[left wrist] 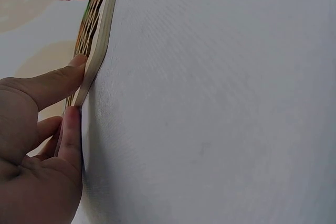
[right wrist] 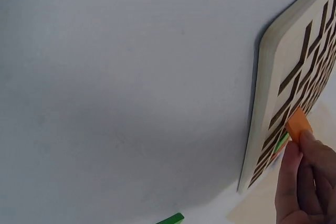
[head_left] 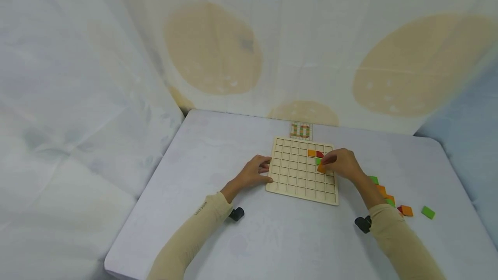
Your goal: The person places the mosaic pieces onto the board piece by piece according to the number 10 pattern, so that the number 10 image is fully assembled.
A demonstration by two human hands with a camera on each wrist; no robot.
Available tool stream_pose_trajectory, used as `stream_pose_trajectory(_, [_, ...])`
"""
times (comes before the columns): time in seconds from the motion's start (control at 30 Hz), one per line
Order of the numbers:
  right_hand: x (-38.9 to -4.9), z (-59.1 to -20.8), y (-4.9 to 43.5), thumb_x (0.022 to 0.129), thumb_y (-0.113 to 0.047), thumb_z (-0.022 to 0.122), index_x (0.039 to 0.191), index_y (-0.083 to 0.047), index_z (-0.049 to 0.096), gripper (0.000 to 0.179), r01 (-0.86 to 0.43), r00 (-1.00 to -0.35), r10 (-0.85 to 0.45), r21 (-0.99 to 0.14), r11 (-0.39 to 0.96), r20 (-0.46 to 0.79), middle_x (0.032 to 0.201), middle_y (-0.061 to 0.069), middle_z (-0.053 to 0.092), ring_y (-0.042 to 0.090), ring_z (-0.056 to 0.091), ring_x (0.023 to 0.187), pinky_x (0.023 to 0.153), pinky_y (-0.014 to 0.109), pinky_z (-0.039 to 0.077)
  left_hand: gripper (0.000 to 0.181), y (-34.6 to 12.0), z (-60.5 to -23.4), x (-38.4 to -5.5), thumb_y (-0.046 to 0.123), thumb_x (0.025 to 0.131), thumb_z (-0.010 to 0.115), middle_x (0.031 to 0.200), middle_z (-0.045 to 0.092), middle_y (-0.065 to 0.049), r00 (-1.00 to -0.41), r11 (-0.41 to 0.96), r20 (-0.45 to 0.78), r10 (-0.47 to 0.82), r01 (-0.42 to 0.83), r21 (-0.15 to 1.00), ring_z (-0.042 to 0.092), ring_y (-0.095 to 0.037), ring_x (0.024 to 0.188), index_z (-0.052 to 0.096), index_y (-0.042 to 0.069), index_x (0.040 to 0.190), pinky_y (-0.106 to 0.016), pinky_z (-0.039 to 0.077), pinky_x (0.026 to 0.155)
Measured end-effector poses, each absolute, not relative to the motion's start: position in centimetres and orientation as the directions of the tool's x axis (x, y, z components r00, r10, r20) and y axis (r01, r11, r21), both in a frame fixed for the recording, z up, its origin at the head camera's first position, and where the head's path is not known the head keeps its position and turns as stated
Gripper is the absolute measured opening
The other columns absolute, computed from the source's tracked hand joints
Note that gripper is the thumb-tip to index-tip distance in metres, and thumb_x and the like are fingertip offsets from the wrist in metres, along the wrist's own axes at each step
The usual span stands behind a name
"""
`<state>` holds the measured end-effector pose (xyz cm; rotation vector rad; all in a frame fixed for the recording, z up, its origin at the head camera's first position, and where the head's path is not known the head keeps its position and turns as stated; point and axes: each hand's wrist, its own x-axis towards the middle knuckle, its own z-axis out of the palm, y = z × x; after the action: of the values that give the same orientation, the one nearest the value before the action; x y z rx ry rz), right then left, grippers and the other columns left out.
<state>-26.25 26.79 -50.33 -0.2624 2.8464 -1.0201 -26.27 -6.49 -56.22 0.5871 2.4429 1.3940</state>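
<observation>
A pale wooden grid board (head_left: 292, 176) lies on the white-covered table. My left hand (head_left: 253, 173) holds its left edge; in the left wrist view the thumb (left wrist: 60, 82) lies on the rim, with fingers against the side. My right hand (head_left: 344, 164) pinches an orange tile (right wrist: 297, 123) between thumb and fingers, tilted over the board's right part. Beside it on the board are another orange tile (head_left: 311, 153), a red tile (head_left: 320, 154) and a green tile (head_left: 318, 161). The right fingers partly hide the cells there.
Behind the board lies a small card (head_left: 301, 131) with a coloured pattern. Loose orange tiles (head_left: 381, 191), green and red ones lie right of the board, partly behind my right forearm. A single green tile (head_left: 428, 212) sits farther right. Patterned cloth (head_left: 303, 46) hangs behind the table.
</observation>
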Motion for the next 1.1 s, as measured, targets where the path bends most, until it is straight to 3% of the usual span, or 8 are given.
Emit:
stream_pose_trajectory(0.47, [-26.1,-51.3,26.3,0.083,-0.003,0.073,0.085,-0.009,0.078,0.008,-0.165,-0.967,-0.244,-0.545,0.822,-0.074,0.085,0.002,0.073,0.023,0.065,0.083,0.070,0.038,0.057,0.080,-6.3,-56.1,-26.1,0.007,0.075,0.085,0.127,0.047,-0.009,-0.877,0.462,-0.024,0.480,0.229,0.857,0.054,-0.017,0.113,0.044,0.001,0.143,-0.013,0.048,0.092])
stream_pose_trajectory(0.7, [-25.5,-51.3,26.3,0.081,-0.005,0.077,0.083,-0.004,0.077,0.003,-0.211,-0.967,-0.255,-0.538,0.816,-0.007,0.079,0.000,0.072,0.020,0.065,0.077,0.067,0.037,0.057,0.080,-6.2,-56.2,-26.3,0.008,0.075,0.085,0.129,0.048,-0.008,-0.876,0.478,-0.020,0.481,0.243,0.844,0.054,-0.015,0.111,0.043,0.002,0.143,-0.013,0.048,0.092])
stream_pose_trajectory(1.1, [-23.9,-50.3,30.9,0.085,-0.007,0.075,0.091,-0.004,0.076,0.007,-0.118,-0.992,-0.116,-0.539,0.834,0.038,0.090,0.009,0.072,0.030,0.064,0.088,0.071,0.041,0.059,0.080,-6.7,-56.3,-26.3,0.010,0.075,0.086,0.128,0.048,-0.007,-0.888,0.501,-0.033,0.458,0.227,0.835,0.054,-0.015,0.111,0.044,0.003,0.143,-0.014,0.048,0.093])
